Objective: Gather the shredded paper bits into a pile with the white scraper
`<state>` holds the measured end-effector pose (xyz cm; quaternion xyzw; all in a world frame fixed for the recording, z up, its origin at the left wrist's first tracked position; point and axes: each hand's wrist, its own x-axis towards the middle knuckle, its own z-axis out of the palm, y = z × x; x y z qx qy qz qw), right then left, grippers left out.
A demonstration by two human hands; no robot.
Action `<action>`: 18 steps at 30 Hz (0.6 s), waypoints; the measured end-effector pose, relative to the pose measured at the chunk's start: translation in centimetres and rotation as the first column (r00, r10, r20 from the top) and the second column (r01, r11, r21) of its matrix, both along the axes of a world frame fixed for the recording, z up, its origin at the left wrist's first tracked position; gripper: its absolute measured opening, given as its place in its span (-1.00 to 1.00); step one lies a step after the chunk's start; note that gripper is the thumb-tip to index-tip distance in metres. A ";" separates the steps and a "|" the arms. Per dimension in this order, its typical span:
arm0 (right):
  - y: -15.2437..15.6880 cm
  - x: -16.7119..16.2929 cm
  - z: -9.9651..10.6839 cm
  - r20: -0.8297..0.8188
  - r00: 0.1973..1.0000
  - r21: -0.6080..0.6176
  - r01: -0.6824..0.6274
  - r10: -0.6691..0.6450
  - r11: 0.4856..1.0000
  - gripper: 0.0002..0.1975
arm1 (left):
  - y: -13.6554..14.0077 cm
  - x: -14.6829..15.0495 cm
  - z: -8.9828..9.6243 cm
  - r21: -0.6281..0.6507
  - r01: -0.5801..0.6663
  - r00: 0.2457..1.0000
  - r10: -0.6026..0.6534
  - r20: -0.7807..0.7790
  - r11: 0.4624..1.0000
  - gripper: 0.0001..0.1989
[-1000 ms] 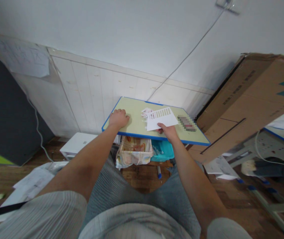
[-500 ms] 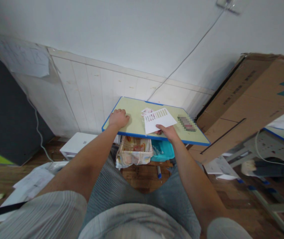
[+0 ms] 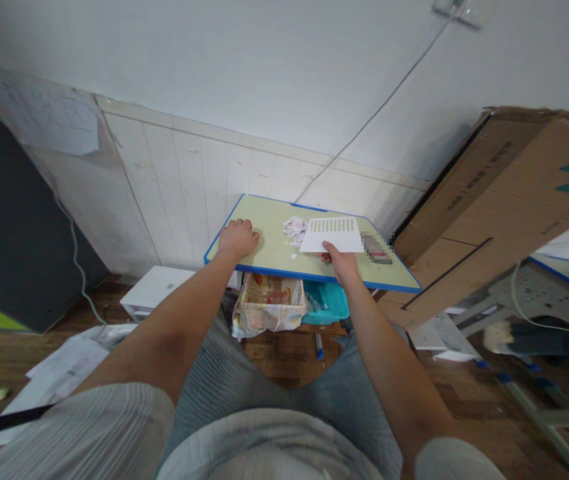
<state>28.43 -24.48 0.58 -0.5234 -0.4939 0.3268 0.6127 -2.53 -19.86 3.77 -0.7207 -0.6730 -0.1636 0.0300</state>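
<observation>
My right hand [image 3: 340, 261] grips a white card [image 3: 328, 243] by its near edge, thumb on top and fingers underneath. Along the card's far side runs a row of slots, with the pale green tabletop showing through them. Just left of the card lies a small pile of paper scraps [image 3: 294, 229], and a few loose bits sit nearer me. On the left part of the blue-edged table [image 3: 269, 257] rests my left hand [image 3: 238, 239], palm down with the fingers curled in; nothing shows in it.
A pixelated flat object [image 3: 378, 252] lies at the table's right. Below the table are a fabric-lined basket [image 3: 269, 320] and a turquoise bin [image 3: 337, 310]. A large cardboard box [image 3: 504, 200] leans close on the right; a white box [image 3: 157, 290] stands at lower left.
My right hand has moved the card rightward and turned it, uncovering more of the scraps. The slots that showed scraps now show bare tabletop. My left hand has stayed put.
</observation>
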 end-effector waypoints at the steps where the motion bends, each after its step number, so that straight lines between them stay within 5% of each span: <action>1: 0.0 0.0 -0.1 0.009 1.000 -0.004 -0.003 0.003 1.000 -0.55 | 0.0 0.0 0.0 0.000 0.002 1.000 -0.002 -0.002 1.000 -0.49; 18: -0.1 -0.4 -0.1 0.080 0.997 -0.025 0.000 0.002 1.000 -0.65 | 0.0 0.0 0.0 0.003 0.015 1.000 -0.015 -0.015 1.000 -0.47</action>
